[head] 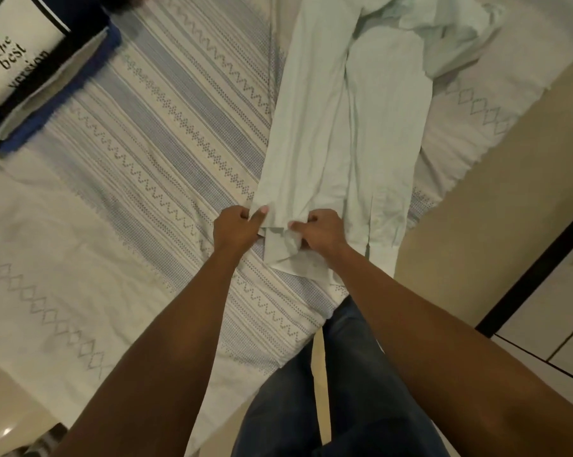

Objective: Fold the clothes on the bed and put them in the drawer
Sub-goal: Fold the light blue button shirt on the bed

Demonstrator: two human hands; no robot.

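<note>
Both hands are closed on the near end of the pale green shirt (311, 143). The left hand (237, 227) has its fingers curled under the shirt's left edge, and its thumb presses the cloth from above. The right hand (321, 230) sits just beside it. Its fingers are bunched tight and its thumb pinches a fold of the same end. Between the two hands and just below them lies the collar (278, 249), partly turned over, so neither hand has any spread to it.

From the hands the shirt runs away lengthwise and lies flat. One sleeve (377, 176) is laid straight down its right side, with the cuff (382, 255) just right of the right hand. The shirt's far end is crumpled.

Under the shirt and stretching to its left is a bedspread (166, 153) with grey-blue stripes and zigzags. Well to the shirt's far left is a navy pillow (18, 51) with lettering, resting against a blue cushion (57, 94). Below the shirt's near end are the person's jeans (344, 374). To its right is beige floor (460, 225), then white panels (558, 308) edged in black.
</note>
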